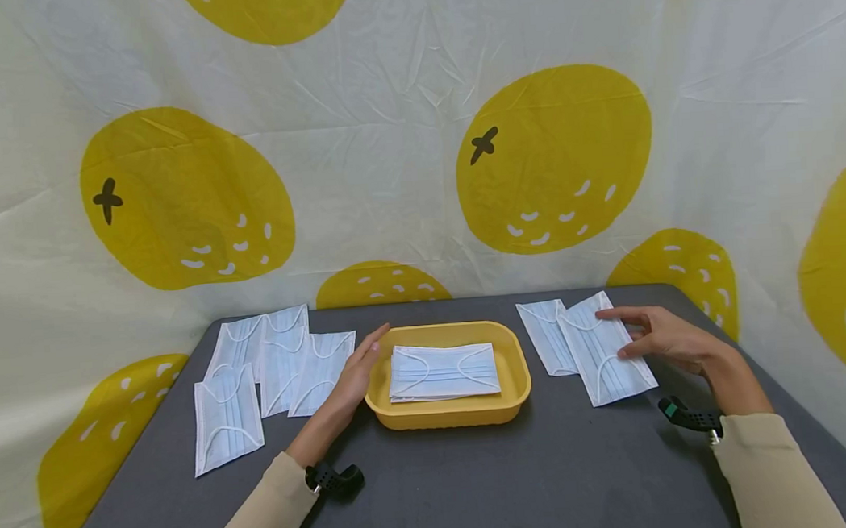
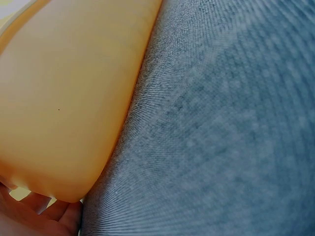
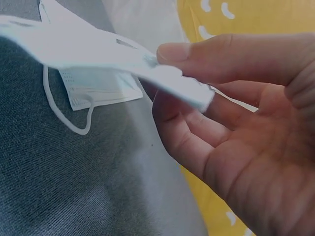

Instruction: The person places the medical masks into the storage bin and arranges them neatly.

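My right hand (image 1: 663,336) pinches a pale blue face mask (image 1: 602,370) by its edge. In the right wrist view, the thumb lies over the mask (image 3: 93,46) and the fingers bend beneath it. Another mask (image 1: 544,337) lies on the table just left of it, partly overlapped in the head view. With straight fingers, my left hand (image 1: 353,380) touches the left end of a yellow tray (image 1: 447,417). Its fingers show at the tray's end in the left wrist view. Inside the tray sits a neat stack of masks (image 1: 444,372), white ear loops on top.
Several more masks (image 1: 227,417) lie spread on the dark grey table (image 1: 466,487), left of my left hand. Behind the table's far edge hangs a white curtain (image 1: 374,178) printed with big yellow fruit. Each wrist wears a black strapped device (image 1: 334,479).
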Demonstrator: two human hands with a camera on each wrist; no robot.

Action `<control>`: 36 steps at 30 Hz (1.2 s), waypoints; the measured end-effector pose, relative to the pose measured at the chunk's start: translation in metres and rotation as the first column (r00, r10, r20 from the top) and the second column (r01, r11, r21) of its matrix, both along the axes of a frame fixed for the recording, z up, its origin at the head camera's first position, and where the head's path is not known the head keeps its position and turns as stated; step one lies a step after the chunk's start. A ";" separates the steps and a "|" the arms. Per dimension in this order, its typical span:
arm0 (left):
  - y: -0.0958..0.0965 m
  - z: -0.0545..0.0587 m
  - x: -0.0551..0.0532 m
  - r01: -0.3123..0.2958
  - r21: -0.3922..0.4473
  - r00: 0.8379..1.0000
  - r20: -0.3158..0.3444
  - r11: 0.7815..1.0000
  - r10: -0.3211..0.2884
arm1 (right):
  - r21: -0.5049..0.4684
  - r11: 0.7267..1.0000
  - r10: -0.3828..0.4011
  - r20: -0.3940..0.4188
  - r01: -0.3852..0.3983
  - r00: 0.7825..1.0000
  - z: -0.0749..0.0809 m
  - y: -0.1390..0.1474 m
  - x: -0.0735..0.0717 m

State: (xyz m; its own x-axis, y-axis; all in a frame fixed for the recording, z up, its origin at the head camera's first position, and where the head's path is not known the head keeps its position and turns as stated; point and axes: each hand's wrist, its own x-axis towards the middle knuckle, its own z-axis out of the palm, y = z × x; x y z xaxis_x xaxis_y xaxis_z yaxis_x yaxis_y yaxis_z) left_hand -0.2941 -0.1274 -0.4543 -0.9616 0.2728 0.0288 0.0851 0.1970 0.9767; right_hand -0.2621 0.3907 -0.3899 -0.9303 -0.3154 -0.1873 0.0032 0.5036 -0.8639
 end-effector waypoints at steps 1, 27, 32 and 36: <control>0.000 0.000 0.000 0.001 0.000 1.000 0.001 1.000 -0.001 | 0.006 1.000 0.000 -0.008 0.000 1.000 0.001 0.000 0.000; 0.001 0.000 -0.001 -0.010 0.001 1.000 0.016 1.000 0.010 | 0.107 0.994 -0.019 -0.186 0.039 0.982 0.038 -0.022 0.010; 0.001 0.001 -0.001 -0.011 0.001 1.000 0.008 1.000 0.011 | 0.108 0.993 -0.017 -0.218 0.042 0.976 0.042 -0.025 0.011; 0.000 0.001 0.000 -0.004 0.004 1.000 0.008 1.000 0.004 | 0.117 0.991 -0.031 -0.231 0.059 0.972 0.044 -0.028 0.011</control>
